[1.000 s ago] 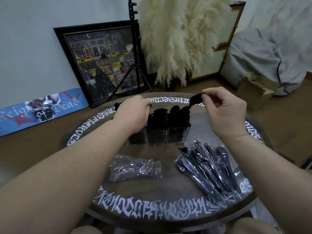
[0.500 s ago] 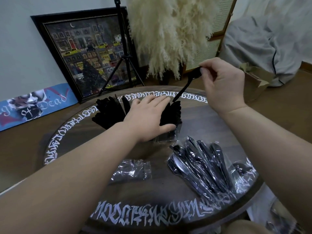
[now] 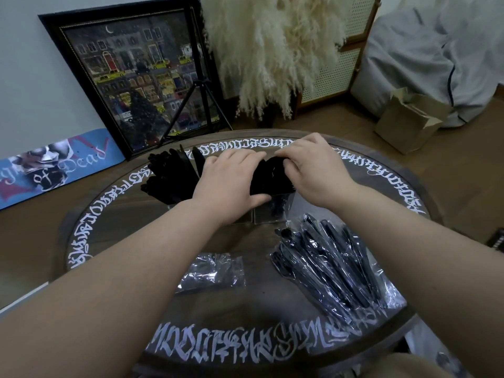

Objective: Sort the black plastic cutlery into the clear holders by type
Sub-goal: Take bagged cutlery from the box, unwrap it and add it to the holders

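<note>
Both hands are working at the clear holders point(image 3: 272, 211), mid-table. Left hand point(image 3: 229, 186) is lying flat over the middle holder's cutlery, fingers straight and together, thumb reaching to the top edge of the right holder; palm pressing, nothing pinched. Right hand point(image 3: 313, 170) is sitting over the right-hand bunch of black cutlery point(image 3: 270, 178), fingers bent down onto the tops of the pieces. Can't tell whether it's pinching one piece or just pressing on the bunch; fingertips are hidden against the black.

Holders: two clear walls are showing just below the hands. Further left of the left hand, a third bunch of cutlery point(image 3: 169, 178) is fanning out, its holder mostly hidden. So three bunches counted; types aren't readable, all black on black.

Nearer the viewer than the hands: one large pile of wrapped cutlery point(image 3: 327, 263) in clear film, lying under the right forearm, too many pieces to count. One smaller crumpled clear bag point(image 3: 215, 274) is lying between the forearms, apart from the pile.

Round table point(image 3: 109, 241) with white lettering round the rim is carrying all of it. Beyond the hands: one framed picture point(image 3: 131, 77), one tripod point(image 3: 196, 91), pampas grass point(image 3: 272, 50), one cardboard box point(image 3: 409, 124), one skateboard deck point(image 3: 54, 165).
</note>
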Demonstrator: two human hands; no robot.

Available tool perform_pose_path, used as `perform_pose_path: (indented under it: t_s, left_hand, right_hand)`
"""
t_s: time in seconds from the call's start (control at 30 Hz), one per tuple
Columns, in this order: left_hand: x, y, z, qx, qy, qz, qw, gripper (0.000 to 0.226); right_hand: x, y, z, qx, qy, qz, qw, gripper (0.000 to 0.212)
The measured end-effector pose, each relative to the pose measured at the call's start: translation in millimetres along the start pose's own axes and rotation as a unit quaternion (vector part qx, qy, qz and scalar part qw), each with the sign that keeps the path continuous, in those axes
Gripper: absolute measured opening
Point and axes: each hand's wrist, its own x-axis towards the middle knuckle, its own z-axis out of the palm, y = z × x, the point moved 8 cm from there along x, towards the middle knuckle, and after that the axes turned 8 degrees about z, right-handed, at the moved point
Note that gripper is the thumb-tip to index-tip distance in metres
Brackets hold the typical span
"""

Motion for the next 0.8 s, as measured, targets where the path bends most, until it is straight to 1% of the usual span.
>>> perform_pose_path:
  t_s: [0.07, 0.2, 0.3, 0.37, 0.43, 0.5, 0.57, 0.63, 0.67, 0.73, 0.8]
  left_hand:
    - [-3, 0, 0, 0.001, 0.001, -0.003, 1.000, 0.085]
    - [-11, 4, -2, 0.010, 0.003, -0.001, 1.000, 0.084]
    - [-21, 11, -11, 0.009, 0.023, 0.003, 1.000, 0.082]
    - [-30, 18, -16, 0.004, 0.042, 0.009, 0.999, 0.079]
    - [-44, 27, -16, -0.001, 0.059, 0.019, 0.998, 0.074]
    - [-59, 36, -11, -0.012, 0.060, 0.023, 0.998, 0.067]
    - [-71, 44, 1, -0.027, 0.032, 0.016, 0.999, 0.061]
    - [-83, 50, 16, -0.038, -0.002, 0.012, 0.999, 0.055]
    - [-89, 52, 22, -0.042, -0.013, 0.012, 0.999, 0.053]
    - [-102, 53, 36, -0.056, -0.030, 0.004, 0.998, 0.049]
    - [-113, 51, 48, -0.073, -0.047, -0.013, 0.996, 0.047]
  right_hand:
    - [0, 2, 5, -0.015, -0.014, 0.006, 1.000, 0.033]
    - [-4, 1, 6, -0.030, -0.043, 0.015, 0.998, 0.038]
    - [-20, -1, -13, 0.014, 0.006, 0.015, 1.000, 0.040]
    - [-39, 3, -27, 0.036, 0.039, 0.044, 0.998, 0.037]
    - [-62, 11, -30, 0.027, 0.029, 0.090, 0.995, 0.026]
    - [-87, 18, -18, -0.016, -0.040, 0.130, 0.991, 0.016]
    - [-113, 21, 4, -0.063, -0.145, 0.151, 0.976, 0.013]
    - [-137, 21, 27, -0.103, -0.245, 0.155, 0.952, 0.021]
    - [-147, 21, 36, -0.121, -0.280, 0.158, 0.939, 0.028]
    - [-162, 24, 49, -0.164, -0.313, 0.163, 0.921, 0.035]
    - [-166, 27, 54, -0.186, -0.307, 0.166, 0.918, 0.030]
